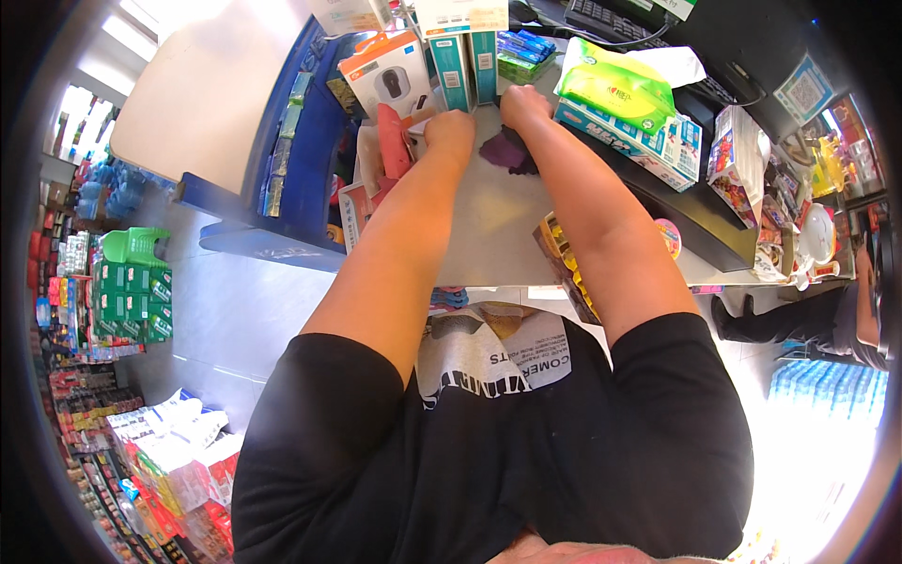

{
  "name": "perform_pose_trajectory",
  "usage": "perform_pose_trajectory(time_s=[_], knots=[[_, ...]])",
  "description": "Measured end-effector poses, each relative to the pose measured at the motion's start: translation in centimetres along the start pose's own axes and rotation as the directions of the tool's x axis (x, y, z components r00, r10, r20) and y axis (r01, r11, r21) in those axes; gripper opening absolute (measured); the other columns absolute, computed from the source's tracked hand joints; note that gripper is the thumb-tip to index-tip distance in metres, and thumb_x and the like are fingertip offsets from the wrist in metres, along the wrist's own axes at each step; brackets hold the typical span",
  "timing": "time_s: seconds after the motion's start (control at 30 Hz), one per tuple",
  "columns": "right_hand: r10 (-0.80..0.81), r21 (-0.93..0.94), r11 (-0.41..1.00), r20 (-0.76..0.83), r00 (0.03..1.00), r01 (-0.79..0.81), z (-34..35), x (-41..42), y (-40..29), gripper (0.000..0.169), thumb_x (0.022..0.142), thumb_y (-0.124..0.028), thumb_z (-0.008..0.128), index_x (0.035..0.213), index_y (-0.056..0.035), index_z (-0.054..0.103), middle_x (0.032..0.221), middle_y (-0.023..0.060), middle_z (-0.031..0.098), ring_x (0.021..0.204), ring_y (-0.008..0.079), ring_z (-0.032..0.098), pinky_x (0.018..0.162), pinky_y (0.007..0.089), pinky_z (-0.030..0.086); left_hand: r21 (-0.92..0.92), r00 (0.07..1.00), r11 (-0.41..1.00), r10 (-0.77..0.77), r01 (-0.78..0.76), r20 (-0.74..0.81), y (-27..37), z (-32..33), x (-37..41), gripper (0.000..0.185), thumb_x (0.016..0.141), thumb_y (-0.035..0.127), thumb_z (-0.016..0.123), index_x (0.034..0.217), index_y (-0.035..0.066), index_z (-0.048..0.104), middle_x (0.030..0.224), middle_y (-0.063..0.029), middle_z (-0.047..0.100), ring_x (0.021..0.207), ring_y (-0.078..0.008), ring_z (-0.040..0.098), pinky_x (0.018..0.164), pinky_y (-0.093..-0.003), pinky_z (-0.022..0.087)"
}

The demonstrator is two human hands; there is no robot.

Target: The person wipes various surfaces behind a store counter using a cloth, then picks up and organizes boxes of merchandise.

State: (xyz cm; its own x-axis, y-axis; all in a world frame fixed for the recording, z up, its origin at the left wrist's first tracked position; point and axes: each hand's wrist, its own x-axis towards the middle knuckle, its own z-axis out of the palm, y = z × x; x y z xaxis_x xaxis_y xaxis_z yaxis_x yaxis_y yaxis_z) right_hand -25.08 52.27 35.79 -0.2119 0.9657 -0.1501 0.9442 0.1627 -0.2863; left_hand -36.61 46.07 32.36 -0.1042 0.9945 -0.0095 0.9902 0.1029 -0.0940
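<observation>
My left hand (pixel 451 134) is curled over the counter (pixel 486 218), in front of upright teal-and-white boxes (pixel 451 70). A flat white item (pixel 421 128) shows just left of its fingers; whether the hand grips it is hidden. Close by on that side stands a coral-red folded piece (pixel 393 144), its material unclear. My right hand (pixel 525 106) is bent downward at the back of the counter, its fingers mostly hidden. A crumpled purple cloth (pixel 504 150) lies beneath the right wrist. Blue and green small packs (pixel 525 56) are stacked just beyond this hand.
A boxed camera (pixel 391 77) stands back left beside a blue display rack (pixel 282 148). On the right, a green tissue pack (pixel 616 88) rests on a blue-and-white carton (pixel 634 144). A yellow-brown snack box (pixel 567 261) sits by the front edge. Another person (pixel 817 314) is far right.
</observation>
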Motion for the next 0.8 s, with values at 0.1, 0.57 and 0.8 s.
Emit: perform_pose_trajectory(time_s=[0.1,0.57,0.8], knots=[[0.052,-0.038,0.998,0.042,0.998,-0.051,2.0,1.1,-0.2,0.030,0.074,-0.010,0.051,0.102,-0.0052,0.061,0.115,0.0130,0.054,0.107,0.0358,0.050,0.084,0.0445,0.043,-0.022,0.998,0.999,-0.029,0.028,-0.052,0.3,0.4,0.0,0.020,0.078,0.008,0.048,0.086,0.007,0.067,0.087,-0.0119,0.065,0.079,-0.0272,0.064,0.062,-0.0383,0.052],[-0.053,-0.027,0.998,0.213,0.976,0.060,1.5,-0.3,-1.9,0.037,0.075,-0.006,0.050,0.112,-0.0030,0.054,0.125,0.0121,0.045,0.115,0.0374,0.040,0.087,0.0484,0.039,-0.063,0.986,0.989,-0.138,0.133,-0.090,-0.3,-0.8,0.6,0.019,0.078,0.008,0.049,0.085,0.008,0.067,0.089,-0.0119,0.065,0.082,-0.0281,0.063,0.066,-0.0388,0.052],[-0.033,-0.004,0.999,0.095,0.995,0.033,2.2,-0.7,-2.2,0.035,0.080,-0.010,0.049,0.114,-0.0088,0.053,0.129,0.0063,0.040,0.118,0.0355,0.036,0.087,0.0497,0.038,-0.093,0.991,0.987,-0.132,0.131,-0.009,0.3,-1.9,0.7,0.021,0.080,0.007,0.048,0.091,0.006,0.065,0.096,-0.0150,0.062,0.089,-0.0305,0.061,0.073,-0.0401,0.051]])
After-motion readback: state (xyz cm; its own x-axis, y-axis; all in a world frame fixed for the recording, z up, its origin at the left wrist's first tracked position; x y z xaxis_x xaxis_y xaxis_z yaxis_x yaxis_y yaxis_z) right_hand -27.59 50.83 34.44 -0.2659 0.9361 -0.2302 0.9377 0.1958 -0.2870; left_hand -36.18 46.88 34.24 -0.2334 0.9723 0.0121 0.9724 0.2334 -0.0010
